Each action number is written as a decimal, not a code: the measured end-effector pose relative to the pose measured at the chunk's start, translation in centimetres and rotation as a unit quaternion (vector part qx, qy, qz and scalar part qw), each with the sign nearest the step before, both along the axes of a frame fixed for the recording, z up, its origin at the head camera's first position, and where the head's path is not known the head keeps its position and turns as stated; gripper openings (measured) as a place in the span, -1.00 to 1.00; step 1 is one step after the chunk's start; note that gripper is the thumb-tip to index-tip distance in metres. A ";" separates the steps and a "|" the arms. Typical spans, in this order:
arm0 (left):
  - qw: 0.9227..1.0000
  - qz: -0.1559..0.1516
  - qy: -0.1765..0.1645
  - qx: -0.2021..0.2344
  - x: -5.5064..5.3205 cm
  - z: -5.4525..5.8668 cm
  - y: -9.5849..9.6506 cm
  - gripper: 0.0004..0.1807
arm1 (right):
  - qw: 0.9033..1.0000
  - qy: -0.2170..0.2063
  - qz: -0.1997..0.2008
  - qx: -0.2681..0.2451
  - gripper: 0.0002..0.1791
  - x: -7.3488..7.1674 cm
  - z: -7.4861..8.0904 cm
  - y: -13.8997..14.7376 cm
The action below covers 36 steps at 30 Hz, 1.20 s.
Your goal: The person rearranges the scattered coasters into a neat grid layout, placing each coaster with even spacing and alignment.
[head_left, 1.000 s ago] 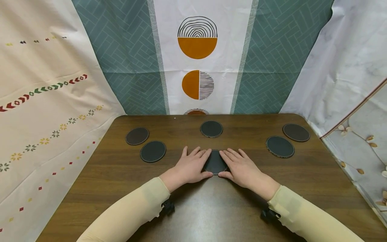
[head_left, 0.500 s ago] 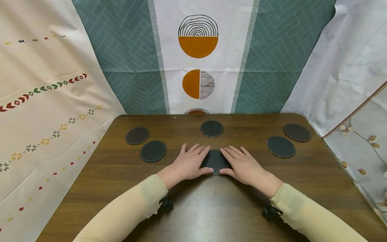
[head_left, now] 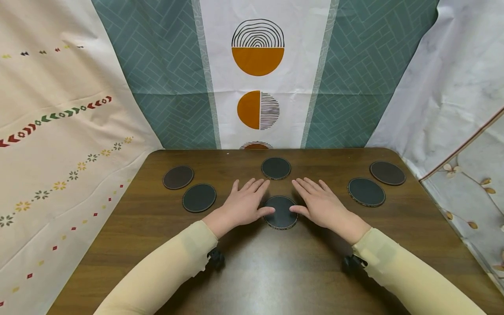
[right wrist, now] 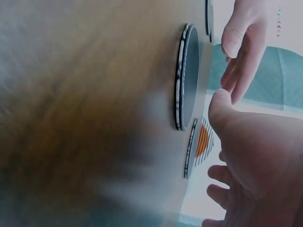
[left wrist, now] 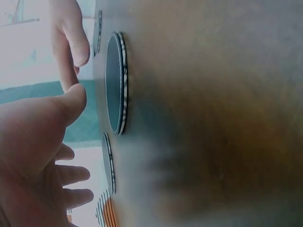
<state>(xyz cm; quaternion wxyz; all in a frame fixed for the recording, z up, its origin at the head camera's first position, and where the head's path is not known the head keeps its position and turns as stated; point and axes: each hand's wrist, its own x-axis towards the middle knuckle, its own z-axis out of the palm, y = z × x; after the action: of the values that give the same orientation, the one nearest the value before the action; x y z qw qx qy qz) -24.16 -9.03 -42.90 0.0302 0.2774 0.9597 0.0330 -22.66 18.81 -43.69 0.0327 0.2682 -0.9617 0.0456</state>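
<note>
A round black coaster (head_left: 281, 222) with a stitched-looking rim lies flat at the middle of the table. On its left side is my left hand (head_left: 246, 205), fingers straight and pointing forward, its thumb overlapping the coaster in the head view. My right hand (head_left: 323, 206) mirrors it on the right, also with straight fingers. Both wrist views show the hands raised above the table, with a gap between the thumbs and the coaster (left wrist: 114, 85). Its edge (right wrist: 180, 80) looks layered there. Neither hand holds anything. Just beyond the fingertips lies another black coaster (head_left: 276, 168).
To the left, a brown coaster (head_left: 178, 177) and a black coaster (head_left: 199, 197) lie side by side. A brown coaster (head_left: 387, 173) and a black coaster (head_left: 366, 191) lie to the right. Patterned cloths (head_left: 169, 87) hang behind the wooden table (head_left: 267, 280) and at its sides.
Both hands have let go of the middle coaster's sides, lifted and moved slightly forward and apart. More of that coaster shows now, and it stays in place.
</note>
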 end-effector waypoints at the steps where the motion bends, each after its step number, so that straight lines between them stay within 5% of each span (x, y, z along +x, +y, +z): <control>1: 1.000 0.003 0.000 0.001 -0.2 0.1 0.0 0.04 | 1.000 0.002 -0.001 0.000 -0.04 -0.2 0.1 0.0; 16: 0.999 0.039 -0.001 0.020 -3.4 0.6 -0.1 0.02 | 1.000 0.010 -0.014 -0.005 -0.04 -3.6 0.6 0.0; 36: 0.998 0.066 0.007 0.009 -7.5 -0.2 1.1 0.06 | 0.999 -0.008 -0.041 -0.013 -0.04 -6.8 0.7 -0.8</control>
<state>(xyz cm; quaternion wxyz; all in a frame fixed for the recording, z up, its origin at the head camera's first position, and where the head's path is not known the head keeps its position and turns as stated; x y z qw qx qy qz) -31.69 -7.95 -43.14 0.0189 0.2138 0.9758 0.0422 -29.50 18.03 -42.98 0.0305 0.2280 -0.9714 0.0583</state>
